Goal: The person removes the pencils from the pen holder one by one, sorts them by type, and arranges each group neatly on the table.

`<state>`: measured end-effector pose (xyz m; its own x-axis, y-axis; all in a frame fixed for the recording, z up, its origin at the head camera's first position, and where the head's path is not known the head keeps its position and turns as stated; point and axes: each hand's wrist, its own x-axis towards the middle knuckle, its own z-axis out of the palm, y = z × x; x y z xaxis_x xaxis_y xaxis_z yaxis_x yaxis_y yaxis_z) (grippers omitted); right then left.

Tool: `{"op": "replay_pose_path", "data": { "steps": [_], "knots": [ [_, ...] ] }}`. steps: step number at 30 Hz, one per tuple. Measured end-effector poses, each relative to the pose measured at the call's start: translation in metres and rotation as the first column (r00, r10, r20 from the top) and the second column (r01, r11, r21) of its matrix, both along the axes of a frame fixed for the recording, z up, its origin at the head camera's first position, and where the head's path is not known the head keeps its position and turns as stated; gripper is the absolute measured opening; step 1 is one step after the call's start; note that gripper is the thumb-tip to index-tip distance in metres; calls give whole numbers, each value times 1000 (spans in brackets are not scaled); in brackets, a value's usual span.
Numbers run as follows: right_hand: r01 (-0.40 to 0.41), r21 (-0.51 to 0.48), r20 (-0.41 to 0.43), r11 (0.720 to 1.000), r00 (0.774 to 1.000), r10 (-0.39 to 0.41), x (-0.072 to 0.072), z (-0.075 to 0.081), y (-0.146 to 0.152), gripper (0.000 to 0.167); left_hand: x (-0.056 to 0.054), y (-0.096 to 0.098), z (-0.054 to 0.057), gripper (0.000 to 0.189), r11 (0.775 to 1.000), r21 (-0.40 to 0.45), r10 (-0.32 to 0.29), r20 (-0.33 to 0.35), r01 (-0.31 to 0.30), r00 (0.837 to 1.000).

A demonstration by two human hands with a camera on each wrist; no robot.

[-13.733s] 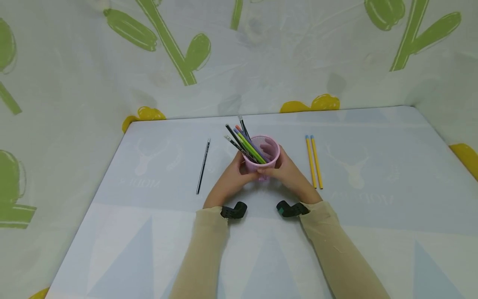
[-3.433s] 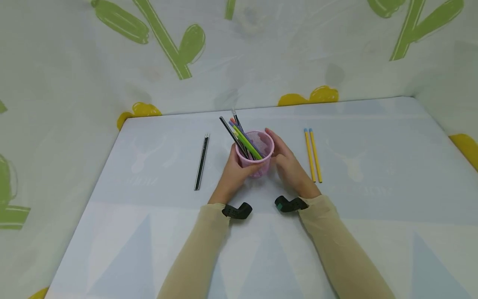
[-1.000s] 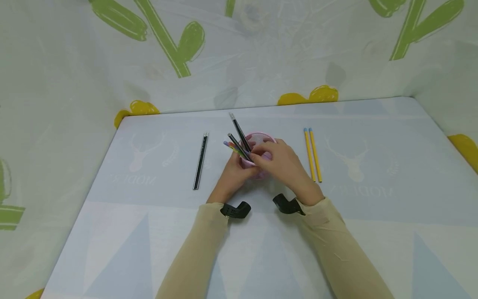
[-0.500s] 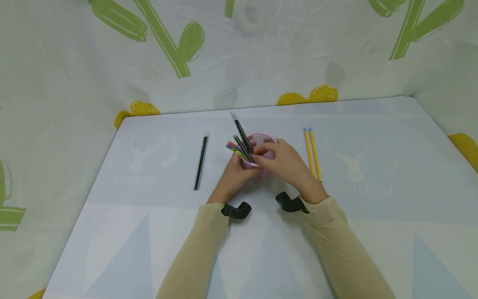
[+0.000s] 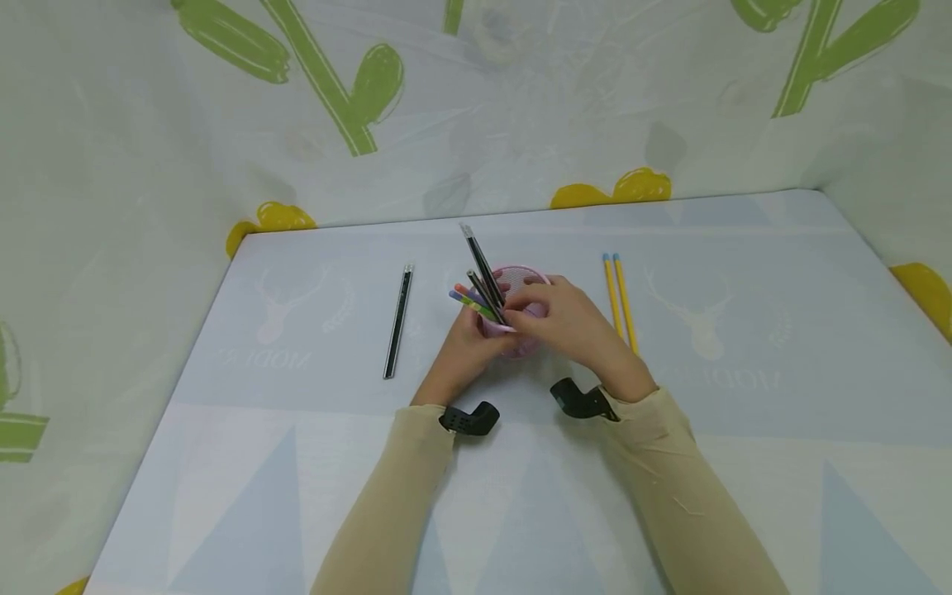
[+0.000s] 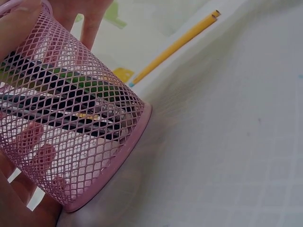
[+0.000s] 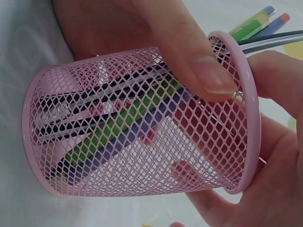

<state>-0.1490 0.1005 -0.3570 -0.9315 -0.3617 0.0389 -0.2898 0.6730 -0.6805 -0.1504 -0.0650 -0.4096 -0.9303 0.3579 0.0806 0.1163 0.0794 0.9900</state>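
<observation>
My left hand (image 5: 463,351) grips a pink mesh pencil cup (image 5: 522,345), its thumb across the front below the rim in the right wrist view. Several black pencils (image 5: 479,254) lean out of the cup toward the back left. Lower down, a few coloured pencils (image 5: 467,297), green, blue-purple and orange, slant left over the rim. My right hand (image 5: 576,329) reaches over the cup's opening, thumb and index finger pinching a black pencil near the rim. Through the mesh (image 7: 142,163), the lower ends of black, green and blue pencils show. The right fingertips are partly hidden among the pencils.
Two black pencils (image 5: 398,324) lie side by side left of the cup. On the right lie two yellow pencils (image 5: 612,291) with blue ends, partly behind my right wrist. A patterned cloth covers the table (image 5: 245,463); a printed curtain hangs behind its back edge.
One black pencil has joined the first on the left since the oldest frame. My right hand has moved from the cup's side to the pencils inside; the coloured ones have tipped lower left.
</observation>
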Motion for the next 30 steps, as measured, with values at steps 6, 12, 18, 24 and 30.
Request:
{"op": "replay_pose_path", "data": {
  "steps": [6, 12, 18, 24, 30],
  "knots": [
    [-2, 19, 1, 1000, 1000, 2, 0, 2, 1, 22, 0, 0, -1, 70, 1000, -18, -6, 19, 7, 1000],
    [-5, 22, -7, 1000, 1000, 5, -1, 1, 1, 21, 0, 0, -1, 70, 999, -40, -1, 32, 2, 999],
    [18, 15, 29, 1000, 999, -18, -2, 1, 1, 21, 0, 0, 0, 69, 999, -40, -2, 30, 3, 1000],
    [9, -4, 24, 1000, 1000, -9, -2, 0, 0, 21, 1, 0, 0, 71, 997, -76, 18, 36, -15, 999],
    [18, 17, 28, 1000, 999, -18, -1, 1, 0, 20, 1, 0, 0, 78, 998, -60, 9, 33, -7, 999]
  ]
}}
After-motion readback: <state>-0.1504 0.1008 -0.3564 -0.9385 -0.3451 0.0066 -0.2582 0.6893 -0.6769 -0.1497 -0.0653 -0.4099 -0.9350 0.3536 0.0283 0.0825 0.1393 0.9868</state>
